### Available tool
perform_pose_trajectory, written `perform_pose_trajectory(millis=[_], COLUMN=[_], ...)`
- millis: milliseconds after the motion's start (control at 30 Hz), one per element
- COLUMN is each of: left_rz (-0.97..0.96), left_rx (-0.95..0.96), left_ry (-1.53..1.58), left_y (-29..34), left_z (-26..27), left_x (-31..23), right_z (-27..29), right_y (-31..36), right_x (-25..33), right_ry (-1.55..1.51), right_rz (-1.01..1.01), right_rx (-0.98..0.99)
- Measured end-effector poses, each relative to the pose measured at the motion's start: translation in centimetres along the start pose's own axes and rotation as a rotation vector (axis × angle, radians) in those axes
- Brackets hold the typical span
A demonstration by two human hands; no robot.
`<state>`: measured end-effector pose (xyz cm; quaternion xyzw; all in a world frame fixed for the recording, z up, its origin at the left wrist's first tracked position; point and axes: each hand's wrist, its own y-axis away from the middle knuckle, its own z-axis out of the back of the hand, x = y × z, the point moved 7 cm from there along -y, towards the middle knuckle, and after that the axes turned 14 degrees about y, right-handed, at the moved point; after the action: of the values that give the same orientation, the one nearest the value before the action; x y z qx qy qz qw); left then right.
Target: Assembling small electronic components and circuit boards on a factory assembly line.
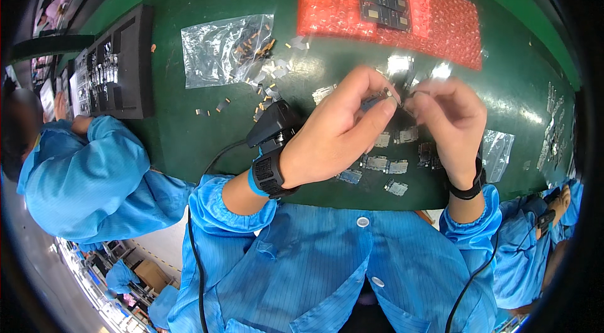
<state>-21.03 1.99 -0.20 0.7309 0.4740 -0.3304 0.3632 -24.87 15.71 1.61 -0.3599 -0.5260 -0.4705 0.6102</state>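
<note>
fitting step, by the look: left hand (pixel 333 138) pinched small metal part (pixel 375 101); right hand (pixel 453 122) fingers closed on tiny piece, unclear; next needed fine alignment over green mat (pixel 189 138)

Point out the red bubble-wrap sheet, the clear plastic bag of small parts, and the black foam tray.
red bubble-wrap sheet (pixel 443 22): head view, bare right part.
clear plastic bag of small parts (pixel 217 50): head view, middle of the bag.
black foam tray (pixel 135 62): head view, right rim.

Small flat dark metal part (pixel 375 102), pinched at fingertips above the green bench, tilted slightly.
</note>
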Motion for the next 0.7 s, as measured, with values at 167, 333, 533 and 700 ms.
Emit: perform_pose_trajectory(millis=[167,333,533,700], left_rz=[-0.027,0.023,0.014,-0.003], left_rx=[0.0,0.012,-0.01,0.019], left_ry=[-0.035,-0.05,-0.056,-0.115], left_y=[-0.1,0.0,0.0,0.1], left_z=[0.1,-0.1,-0.1,-0.2], left_x=[0.3,0.8,1.0,0.9], right_z=[-0.2,-0.3,-0.4,-0.1], right_y=[0.3,0.5,0.3,0.0], right_x=[-0.3,-0.4,-0.7,-0.3], right_ry=[-0.088,-0.08,-0.02,0.087], right_rz=[-0.078,-0.001,-0.007,0.048], right_rx=[0.103,0.057,0.062,0.04])
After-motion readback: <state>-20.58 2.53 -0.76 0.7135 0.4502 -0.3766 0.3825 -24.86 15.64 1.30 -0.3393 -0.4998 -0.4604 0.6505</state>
